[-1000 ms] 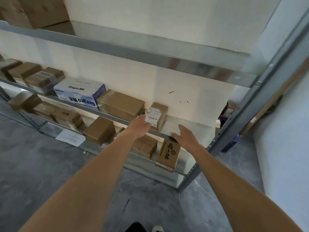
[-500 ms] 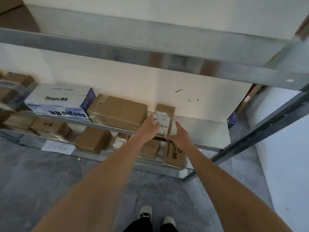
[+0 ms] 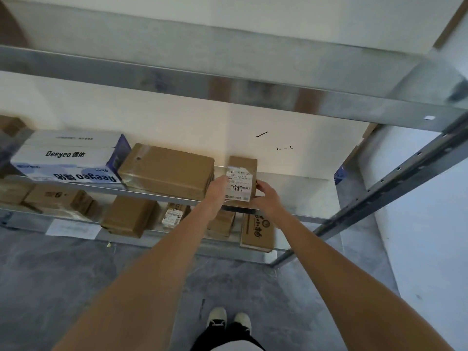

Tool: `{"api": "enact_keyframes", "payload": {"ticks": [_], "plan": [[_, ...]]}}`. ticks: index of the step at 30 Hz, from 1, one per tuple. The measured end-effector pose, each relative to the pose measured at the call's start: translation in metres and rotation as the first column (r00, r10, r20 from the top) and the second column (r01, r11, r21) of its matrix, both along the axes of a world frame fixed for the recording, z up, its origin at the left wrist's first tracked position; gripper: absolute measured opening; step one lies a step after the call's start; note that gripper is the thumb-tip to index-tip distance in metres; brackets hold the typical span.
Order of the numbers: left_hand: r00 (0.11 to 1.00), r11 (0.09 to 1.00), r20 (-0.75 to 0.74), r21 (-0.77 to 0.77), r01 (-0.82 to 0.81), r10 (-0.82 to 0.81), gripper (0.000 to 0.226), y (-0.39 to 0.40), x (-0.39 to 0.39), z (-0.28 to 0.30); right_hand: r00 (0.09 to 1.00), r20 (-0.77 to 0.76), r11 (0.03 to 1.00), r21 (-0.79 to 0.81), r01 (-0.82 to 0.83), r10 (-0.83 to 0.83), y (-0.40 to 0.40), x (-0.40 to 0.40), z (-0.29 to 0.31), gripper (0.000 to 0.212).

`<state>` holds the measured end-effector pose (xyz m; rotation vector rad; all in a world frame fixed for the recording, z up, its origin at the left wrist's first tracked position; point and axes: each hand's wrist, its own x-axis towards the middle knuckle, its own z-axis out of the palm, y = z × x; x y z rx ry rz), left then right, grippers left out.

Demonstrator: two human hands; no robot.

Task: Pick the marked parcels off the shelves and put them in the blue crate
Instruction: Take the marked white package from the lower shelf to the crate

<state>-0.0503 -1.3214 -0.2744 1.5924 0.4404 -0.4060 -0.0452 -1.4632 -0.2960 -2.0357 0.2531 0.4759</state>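
Note:
A small brown parcel (image 3: 242, 164) with a white shipping label and black handwritten marks stands on the middle metal shelf (image 3: 291, 188), right of a larger brown box (image 3: 167, 171). My left hand (image 3: 216, 188) presses on its left side and my right hand (image 3: 267, 196) grips its right side, so both hands hold it at the shelf's front edge. No blue crate is in view.
A white and blue Deeyeo carton (image 3: 68, 158) lies at the left of the same shelf. The lower shelf holds several brown boxes (image 3: 129, 216) and a printed brown box (image 3: 257, 231). A slanted metal upright (image 3: 395, 178) stands right; an upper shelf beam (image 3: 228, 84) runs overhead. Grey floor below.
The view has closed in on the shelf. My right hand moved from the lower printed box up to the labelled parcel's right side; both hands now clasp it.

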Motion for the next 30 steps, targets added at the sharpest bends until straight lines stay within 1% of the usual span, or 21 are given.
{"api": "enact_keyframes", "payload": {"ticks": [5,8,10,12,13,14,17,19,25,27,30], "plan": [[0.997,0.996,-0.004,-0.054,-0.076,0.076,0.039,-0.003,-0.002,0.002,1.000,-0.025,0.998,0.058,0.021,-0.019,-0.002,0.002,0.000,0.076],[0.990,0.983,-0.011,-0.118,-0.141,0.140,0.034,-0.005,-0.004,0.009,0.999,-0.025,0.996,0.086,0.039,-0.036,-0.006,0.005,-0.002,0.070],[0.977,0.961,-0.058,-0.175,-0.213,0.206,0.026,-0.004,-0.004,0.013,0.992,-0.079,0.977,0.182,0.116,-0.103,-0.008,0.007,0.001,0.057],[0.973,0.951,-0.064,-0.204,-0.232,0.224,0.025,-0.003,-0.002,0.013,0.971,-0.144,0.937,0.270,0.222,-0.188,-0.008,0.007,0.008,0.032],[0.974,0.954,-0.055,-0.198,-0.226,0.219,0.025,-0.003,-0.001,0.012,0.965,-0.149,0.924,0.288,0.250,-0.215,-0.007,0.007,0.012,0.022],[0.974,0.955,-0.043,-0.192,-0.227,0.223,0.026,-0.003,-0.001,0.013,0.964,-0.140,0.919,0.299,0.259,-0.226,-0.007,0.009,0.013,0.022],[0.967,0.948,-0.026,-0.192,-0.254,0.254,0.029,-0.003,0.002,0.015,0.967,-0.103,0.925,0.283,0.253,-0.233,-0.005,0.014,0.015,0.035],[0.964,0.948,-0.018,-0.182,-0.263,0.264,0.032,-0.003,0.004,0.018,0.965,-0.094,0.923,0.281,0.262,-0.245,-0.003,0.019,0.016,0.040],[0.963,0.948,-0.012,-0.174,-0.268,0.270,0.037,-0.005,0.008,0.017,0.968,-0.077,0.924,0.290,0.250,-0.238,-0.002,0.023,0.018,0.035],[0.960,0.942,-0.004,-0.191,-0.275,0.280,0.036,-0.005,0.010,0.013,0.964,-0.060,0.917,0.299,0.265,-0.259,-0.002,0.023,0.018,0.032],[0.953,0.927,-0.019,-0.224,-0.300,0.303,0.035,-0.006,0.009,0.007,0.949,-0.049,0.889,0.337,0.310,-0.312,-0.002,0.021,0.017,0.023]]}}
